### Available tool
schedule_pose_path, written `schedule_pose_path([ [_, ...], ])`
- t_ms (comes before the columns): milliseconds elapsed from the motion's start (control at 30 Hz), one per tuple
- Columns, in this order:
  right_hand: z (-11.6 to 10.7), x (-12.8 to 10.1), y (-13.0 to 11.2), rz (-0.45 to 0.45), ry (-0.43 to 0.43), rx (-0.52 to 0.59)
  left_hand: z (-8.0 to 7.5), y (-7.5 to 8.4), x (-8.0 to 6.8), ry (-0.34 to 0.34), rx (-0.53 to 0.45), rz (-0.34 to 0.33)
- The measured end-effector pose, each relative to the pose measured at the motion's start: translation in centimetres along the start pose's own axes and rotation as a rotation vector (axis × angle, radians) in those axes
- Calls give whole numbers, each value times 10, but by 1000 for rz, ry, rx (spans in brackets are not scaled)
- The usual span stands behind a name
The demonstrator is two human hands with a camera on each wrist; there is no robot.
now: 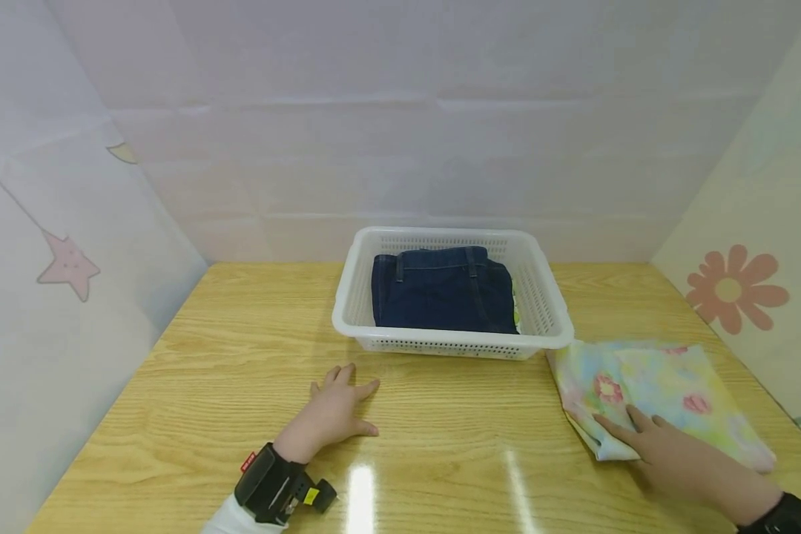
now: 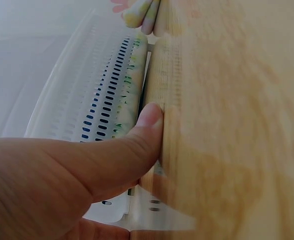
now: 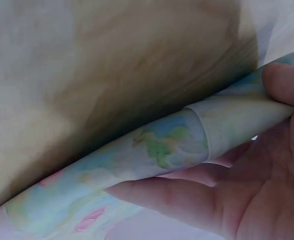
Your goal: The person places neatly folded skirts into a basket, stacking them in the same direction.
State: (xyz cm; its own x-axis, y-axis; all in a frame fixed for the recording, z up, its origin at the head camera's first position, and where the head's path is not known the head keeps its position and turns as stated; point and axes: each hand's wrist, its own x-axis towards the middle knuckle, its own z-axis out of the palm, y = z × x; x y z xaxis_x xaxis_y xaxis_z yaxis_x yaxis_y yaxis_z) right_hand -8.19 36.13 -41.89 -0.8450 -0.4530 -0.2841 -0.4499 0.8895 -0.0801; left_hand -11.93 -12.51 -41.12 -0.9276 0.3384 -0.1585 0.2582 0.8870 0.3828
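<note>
Two hands on the table (image 1: 240,386): right hand (image 1: 681,452) lies on the folded floral cloth (image 1: 654,386), just right of the basket (image 1: 547,297) w/ folded jeans (image 1: 440,293), thumb + fingers closing on its near-left edge, long axis running left-right, while left hand (image 1: 334,411) rests flat, fingers spread, well apart from it.

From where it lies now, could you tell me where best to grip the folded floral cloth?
Probably the near-left folded edge of the floral cloth, approached from the front: the right hand already meets it there, and the white basket crowds its far-left corner.
</note>
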Motion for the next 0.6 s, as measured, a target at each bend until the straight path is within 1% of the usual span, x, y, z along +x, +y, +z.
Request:
schedule_pose_path([
  [100, 5, -9, -9, -62, 31, -37, 0, 0, 0, 0, 2, 0],
  [167, 7, -12, -17, -78, 43, -44, -1, 0, -1, -2, 2, -4],
  [233, 7, -12, -26, -76, 36, -20, -2, 0, -2, -5, 0, -8],
  [433, 8, -5, -52, -14, -24, 104, -2, 1, -2, -2, -3, -4],
  [500, 10, -2, -60, -20, -9, 126, -2, 1, -2, -4, 0, 0],
  [600, 13, 1, -71, -32, 31, 126, -1, 1, -1, -5, 1, 5],
])
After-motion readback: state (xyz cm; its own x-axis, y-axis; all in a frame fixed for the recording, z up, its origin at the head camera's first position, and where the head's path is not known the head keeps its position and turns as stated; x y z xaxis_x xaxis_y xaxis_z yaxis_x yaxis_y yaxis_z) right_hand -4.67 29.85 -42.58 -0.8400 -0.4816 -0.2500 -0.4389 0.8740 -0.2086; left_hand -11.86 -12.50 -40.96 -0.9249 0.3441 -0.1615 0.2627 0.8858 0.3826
